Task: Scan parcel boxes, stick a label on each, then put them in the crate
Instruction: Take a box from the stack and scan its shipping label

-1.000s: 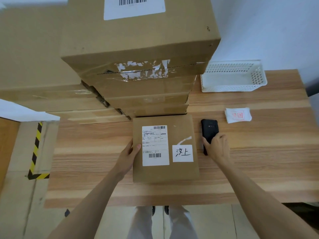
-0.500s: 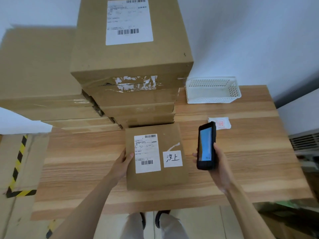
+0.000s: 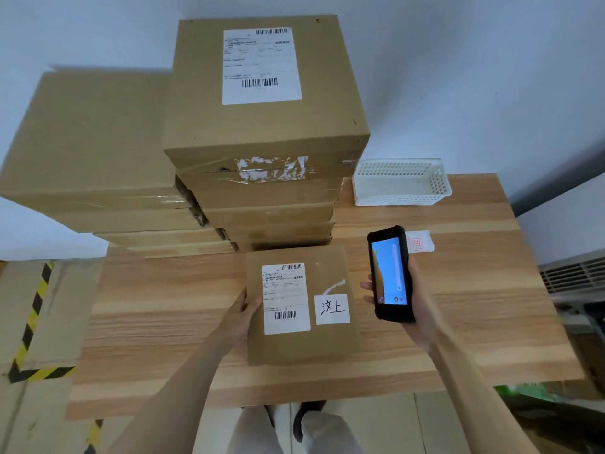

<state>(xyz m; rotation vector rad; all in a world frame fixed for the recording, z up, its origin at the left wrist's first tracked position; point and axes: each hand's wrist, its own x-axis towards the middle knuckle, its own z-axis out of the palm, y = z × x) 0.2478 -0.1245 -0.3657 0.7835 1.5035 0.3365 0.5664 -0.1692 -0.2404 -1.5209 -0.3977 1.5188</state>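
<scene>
A flat brown parcel box [image 3: 324, 342] lies on the wooden table [image 3: 157, 322] in front of me. It carries a white shipping label with barcodes and a small white handwritten label [image 3: 332, 309]. My left hand [image 3: 240, 314] holds the box at its left edge, thumb on top. My right hand [image 3: 415, 306] grips a black handheld scanner [image 3: 389, 273], raised above the table to the right of the box, with its lit screen facing me.
A tall stack of cardboard boxes [image 3: 265, 126] stands just behind the parcel, with a lower stack [image 3: 95, 142] to its left. A white plastic crate [image 3: 401, 181] sits at the table's back right. A small stack of labels [image 3: 420, 241] lies behind the scanner.
My right hand picked the scanner up off the table and raised it with the screen toward me. The left hand stayed on the box's left edge. The view tilted upward.
</scene>
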